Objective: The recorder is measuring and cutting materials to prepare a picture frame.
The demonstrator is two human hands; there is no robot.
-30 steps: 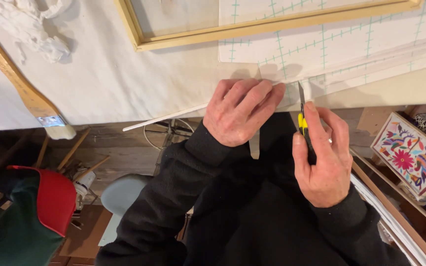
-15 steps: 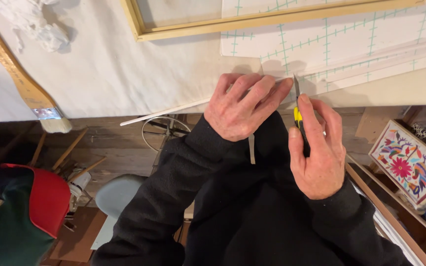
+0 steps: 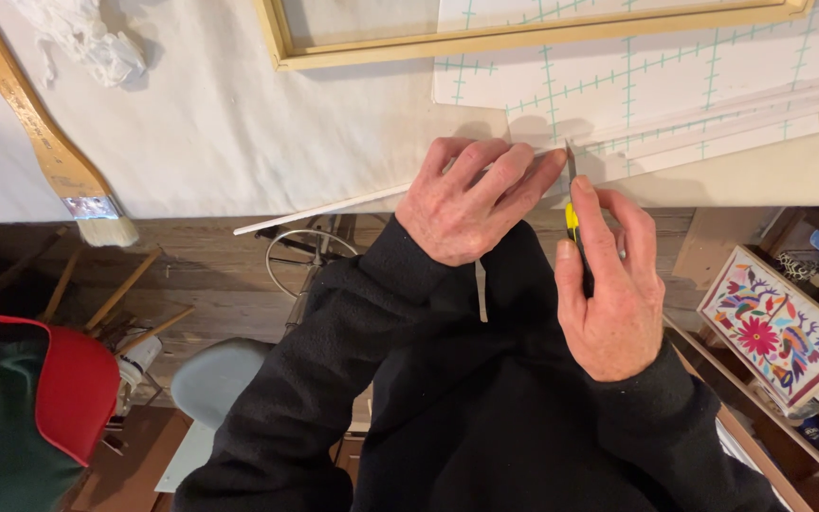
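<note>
- Right hand [image 3: 609,303]: fingers closed around a yellow-handled knife [image 3: 573,204], blade tip on the thin white strip [image 3: 334,206].
- Left hand [image 3: 471,199]: pressed flat on the strip just beside the blade, fingers together, nothing grasped.
- Strip: lies along the near edge of the white-covered table [image 3: 239,123], one end overhanging.
- Surroundings: gridded cutting mat [image 3: 675,76], wooden frame [image 3: 523,33] above; wide paintbrush [image 3: 49,152] well to the left.

A desk [image 3: 239,123] draped in white cloth is seen across the upper frame. Below it, a wooden plank floor [image 3: 191,256] is shown. A pale blue chair seat [image 3: 210,379] and a red-lined bag [image 3: 49,398] are placed at lower left.
</note>
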